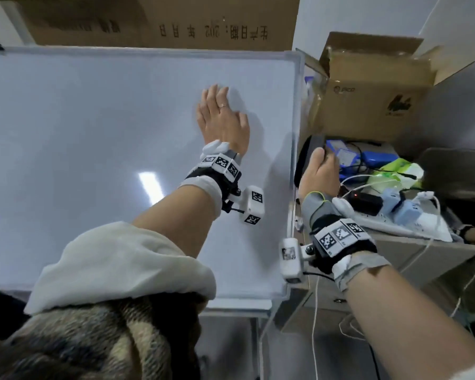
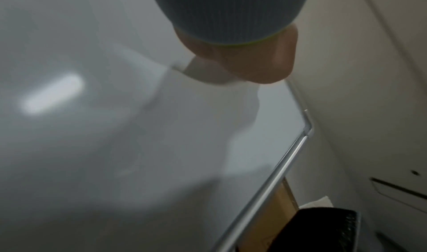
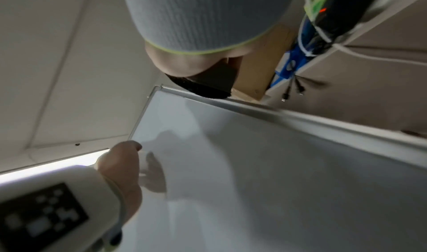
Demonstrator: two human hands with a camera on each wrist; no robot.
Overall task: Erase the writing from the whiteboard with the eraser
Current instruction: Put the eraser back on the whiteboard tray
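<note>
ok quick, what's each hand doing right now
Left hand: open, fingers flat on the whiteboard.
Right hand: grips a black object beside the board, likely the eraser.

From the head view I can't see the fingers of my right hand (image 1: pixel 320 171); they curl out of sight round a dark eraser (image 1: pixel 309 157), most of which my palm covers. The whiteboard (image 1: pixel 93 133) runs off the left edge of the frame, and my own sleeve (image 1: pixel 115 267) hides its lower left. In the left wrist view the board surface is smeared by blur, and my left hand (image 2: pixel 249 62) shows only as a heel of palm. The clutter at right (image 1: pixel 381 174) is too tangled to sort.
</note>
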